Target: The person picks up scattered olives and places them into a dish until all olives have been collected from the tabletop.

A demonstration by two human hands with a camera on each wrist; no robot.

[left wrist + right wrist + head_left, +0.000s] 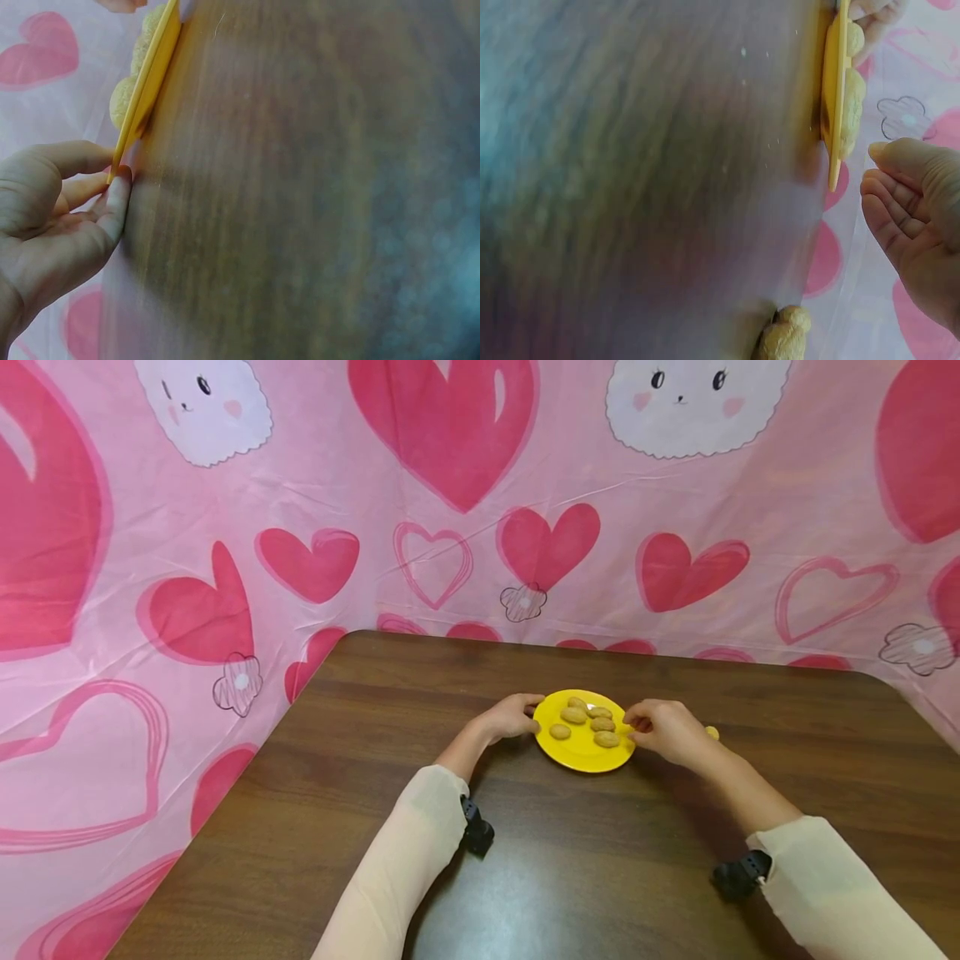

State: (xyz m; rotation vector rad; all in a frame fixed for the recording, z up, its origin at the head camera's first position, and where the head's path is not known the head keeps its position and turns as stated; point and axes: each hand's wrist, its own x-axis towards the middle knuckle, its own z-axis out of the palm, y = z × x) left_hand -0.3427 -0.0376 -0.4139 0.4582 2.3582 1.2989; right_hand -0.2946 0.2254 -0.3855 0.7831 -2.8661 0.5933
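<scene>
A round yellow plate (585,761) lies on the brown table with several small, tan, potato-like ovals (574,716) on it. At its left rim is my left hand (510,717). The left wrist view shows that hand (64,202) pinching the plate's edge (127,124), thumb on top and fingers below. My right hand (671,732) hovers by the right rim. In the right wrist view this hand (922,217) has loosely bent fingers, thumb apart from them, and nothing visible between them. The tan ovals (851,112) on the plate are close to its fingertips.
On the table (360,752), another tan piece (712,732) shows behind my right wrist; the right wrist view has lumpy tan pieces (784,341) at its bottom edge. A pink cloth (450,460) with hearts hangs behind and to the left. Each wrist wears a black camera (477,828).
</scene>
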